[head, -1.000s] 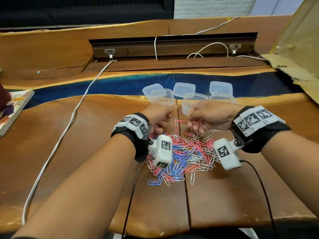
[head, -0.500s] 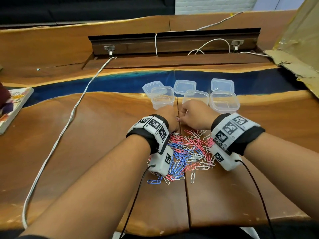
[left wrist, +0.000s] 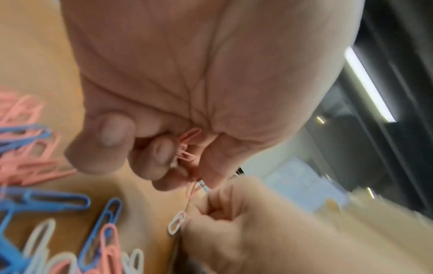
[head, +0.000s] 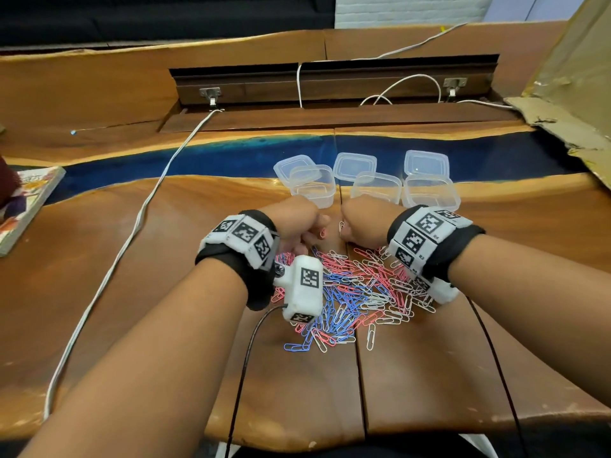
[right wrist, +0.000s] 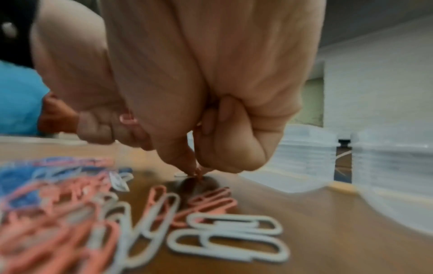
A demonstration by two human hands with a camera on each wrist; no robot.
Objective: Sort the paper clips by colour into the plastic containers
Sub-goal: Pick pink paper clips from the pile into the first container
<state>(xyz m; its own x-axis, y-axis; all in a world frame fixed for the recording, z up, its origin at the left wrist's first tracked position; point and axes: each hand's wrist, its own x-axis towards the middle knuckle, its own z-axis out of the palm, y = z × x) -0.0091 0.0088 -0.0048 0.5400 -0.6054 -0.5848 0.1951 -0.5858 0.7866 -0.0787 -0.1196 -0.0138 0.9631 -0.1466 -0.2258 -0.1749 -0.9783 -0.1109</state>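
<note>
A pile of pink, blue and white paper clips (head: 357,292) lies on the wooden table between my wrists. Three clear plastic containers (head: 312,185) (head: 377,188) (head: 431,193) stand just beyond my hands. My left hand (head: 297,223) is curled at the pile's far edge, and the left wrist view shows pink clips (left wrist: 187,148) bunched in its curled fingers. My right hand (head: 360,223) is curled too; in the right wrist view its fingertips pinch a pink clip (right wrist: 199,172) against the table, with another pink clip (right wrist: 127,119) tucked in the fist. A white clip (head: 341,226) lies between the two hands.
Three clear lids (head: 291,166) (head: 355,165) (head: 426,163) lie behind the containers on the blue resin strip. A white cable (head: 132,226) runs down the table's left side. A book (head: 26,206) sits at the left edge. Torn cardboard (head: 568,94) leans at the far right.
Both hands have dropped from a raised spot in front of the containers to the pile's far edge and drawn closer together. The head view has tilted slightly.
</note>
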